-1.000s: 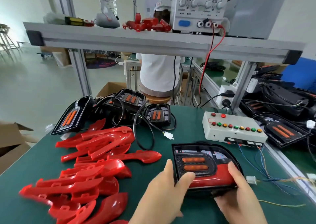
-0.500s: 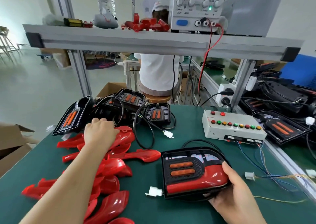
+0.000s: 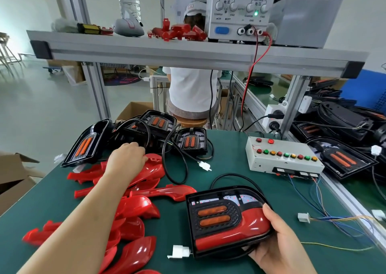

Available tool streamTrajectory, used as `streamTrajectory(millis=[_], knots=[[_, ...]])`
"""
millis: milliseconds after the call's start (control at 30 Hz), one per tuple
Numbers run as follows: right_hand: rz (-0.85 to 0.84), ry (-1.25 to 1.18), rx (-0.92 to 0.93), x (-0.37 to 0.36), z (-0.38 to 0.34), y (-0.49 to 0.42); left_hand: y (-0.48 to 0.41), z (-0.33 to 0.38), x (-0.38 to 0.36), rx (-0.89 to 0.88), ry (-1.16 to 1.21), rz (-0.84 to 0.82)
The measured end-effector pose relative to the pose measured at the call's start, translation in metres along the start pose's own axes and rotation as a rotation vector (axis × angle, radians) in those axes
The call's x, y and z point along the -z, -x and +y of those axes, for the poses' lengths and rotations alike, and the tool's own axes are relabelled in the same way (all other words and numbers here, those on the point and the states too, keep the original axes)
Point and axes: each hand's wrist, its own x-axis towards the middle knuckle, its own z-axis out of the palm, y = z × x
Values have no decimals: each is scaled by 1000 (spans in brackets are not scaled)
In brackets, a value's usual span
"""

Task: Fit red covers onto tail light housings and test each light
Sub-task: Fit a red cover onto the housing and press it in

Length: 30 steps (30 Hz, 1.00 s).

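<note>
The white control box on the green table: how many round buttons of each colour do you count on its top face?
Red round buttons: 5
Green round buttons: 3
Yellow round buttons: 3
Total on the white control box: 11

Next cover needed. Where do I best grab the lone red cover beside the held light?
Likely pinch the red cover across its narrow stem, from above on the left: the stem lies flat, while the broad end bulges near the held light.
</note>
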Motion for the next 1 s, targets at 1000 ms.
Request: streamTrajectory(millis=[1000], knots=[[-11,18,-76,5,-2,1,8,-1,37,94,112,58]])
